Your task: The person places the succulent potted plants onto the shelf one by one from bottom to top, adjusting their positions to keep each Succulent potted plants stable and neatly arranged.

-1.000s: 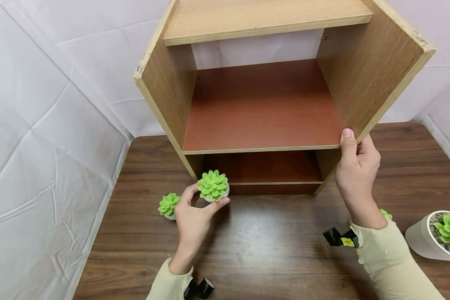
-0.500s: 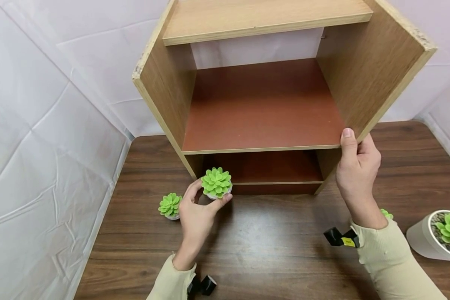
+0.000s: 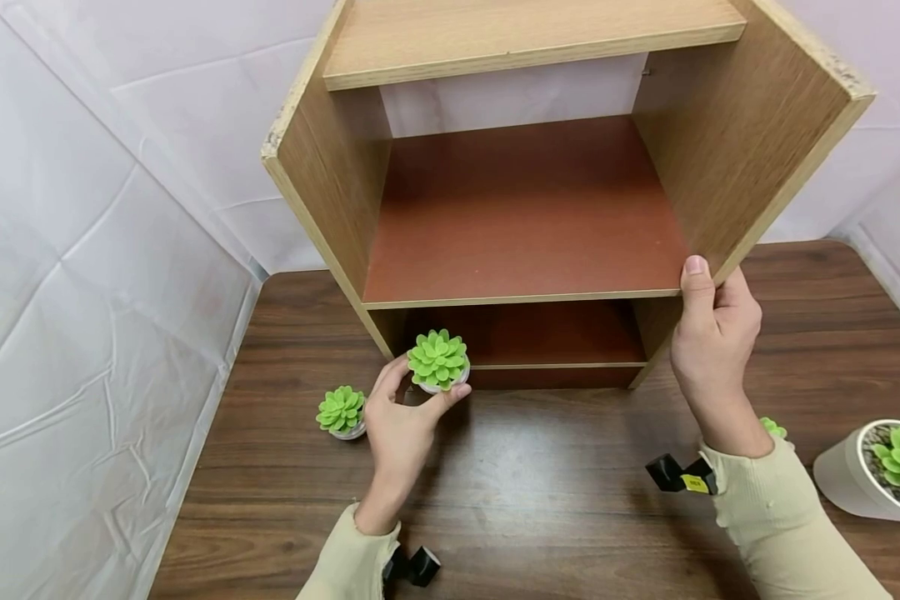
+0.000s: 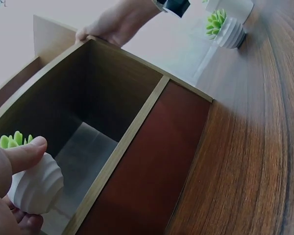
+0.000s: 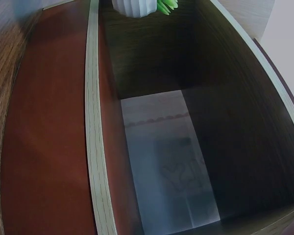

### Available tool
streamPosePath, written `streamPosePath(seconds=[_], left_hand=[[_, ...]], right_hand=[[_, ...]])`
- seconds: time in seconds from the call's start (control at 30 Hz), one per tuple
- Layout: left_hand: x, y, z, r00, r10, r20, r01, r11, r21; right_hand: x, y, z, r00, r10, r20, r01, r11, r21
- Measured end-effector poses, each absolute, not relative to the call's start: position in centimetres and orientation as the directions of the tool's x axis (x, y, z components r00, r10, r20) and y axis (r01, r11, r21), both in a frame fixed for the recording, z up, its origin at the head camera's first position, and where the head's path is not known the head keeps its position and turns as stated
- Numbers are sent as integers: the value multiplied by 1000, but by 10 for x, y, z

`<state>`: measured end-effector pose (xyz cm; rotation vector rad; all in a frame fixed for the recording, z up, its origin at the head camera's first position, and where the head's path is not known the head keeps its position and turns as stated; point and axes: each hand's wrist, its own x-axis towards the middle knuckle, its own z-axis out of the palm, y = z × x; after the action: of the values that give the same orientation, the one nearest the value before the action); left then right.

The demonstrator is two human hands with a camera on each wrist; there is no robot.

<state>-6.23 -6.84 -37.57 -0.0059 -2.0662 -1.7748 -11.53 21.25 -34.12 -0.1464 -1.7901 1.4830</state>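
Note:
My left hand (image 3: 405, 425) pinches a small potted succulent (image 3: 438, 358) between thumb and fingers, at the lower left front of a wooden shelf unit (image 3: 525, 208). In the left wrist view its ribbed white pot (image 4: 38, 186) is before the lower compartment's opening. The right wrist view catches the same pot (image 5: 134, 7) at the top edge. My right hand (image 3: 716, 342) grips the unit's right side panel, thumb at the middle shelf's front corner and fingers around the outer side. Another small succulent (image 3: 341, 411) stands on the table, left of my left hand.
A larger white pot with a green succulent (image 3: 862, 475) stands at the right edge of the dark wooden table (image 3: 525, 500). Part of another green plant (image 3: 772, 427) peeks out behind the right sleeve. White sheeting (image 3: 105, 292) hangs at the left and back.
My left hand has moved slightly right and forward with the succulent, closer to the lower compartment. The right hand keeps its grip on the side panel.

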Motion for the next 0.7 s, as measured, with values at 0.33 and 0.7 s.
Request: streamPosePath(seconds=[0.33, 0.7], left_hand=[[-64, -64, -375, -897, -294, 329, 273, 216, 938], [-66, -63, -378, -889, -301, 345, 287, 221, 932]], right_hand=[[-115, 211, -340, -684, 545, 485, -385, 296, -874], [-116, 212, -340, -682, 546, 487, -380, 304, -874]])
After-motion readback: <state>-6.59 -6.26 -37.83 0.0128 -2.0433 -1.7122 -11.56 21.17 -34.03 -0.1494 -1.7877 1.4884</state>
